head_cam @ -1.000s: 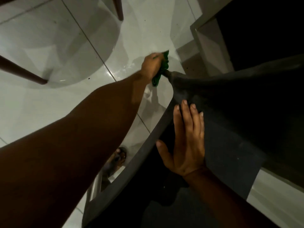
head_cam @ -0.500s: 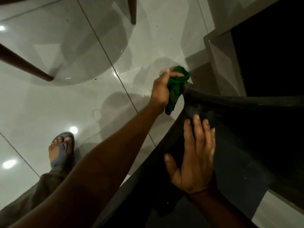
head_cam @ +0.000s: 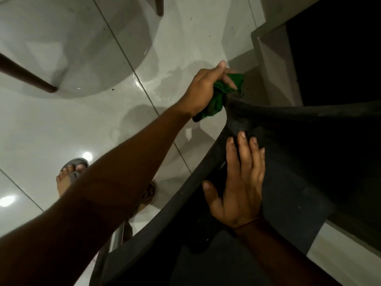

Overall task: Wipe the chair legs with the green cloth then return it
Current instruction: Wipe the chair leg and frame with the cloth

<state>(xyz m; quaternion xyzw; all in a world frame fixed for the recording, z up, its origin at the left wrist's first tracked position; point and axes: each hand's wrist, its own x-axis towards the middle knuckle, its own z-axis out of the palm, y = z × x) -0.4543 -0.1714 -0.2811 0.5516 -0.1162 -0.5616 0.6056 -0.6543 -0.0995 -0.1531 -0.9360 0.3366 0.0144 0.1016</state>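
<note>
A dark plastic chair [head_cam: 292, 153] fills the lower right, tipped so that one leg points up and away from me. My left hand [head_cam: 204, 89] is closed on the bunched green cloth [head_cam: 217, 100], which is wrapped around the far end of that chair leg [head_cam: 237, 104]. Part of the cloth hangs below my fist. My right hand [head_cam: 241, 182] lies flat with its fingers spread on the chair's dark surface, nearer to me, holding nothing.
Glossy white floor tiles [head_cam: 103, 120] lie under everything. Two brown wooden furniture legs [head_cam: 28, 77] stand at the upper left and top. My sandalled foot [head_cam: 70, 174] is at the lower left. A grey cabinet edge [head_cam: 270, 65] and a dark opening sit at the upper right.
My left hand with the cloth has stayed at the leg's end, fingers shifting over the cloth. The view has tilted so my foot shows more. My right hand remains flat on the chair.
</note>
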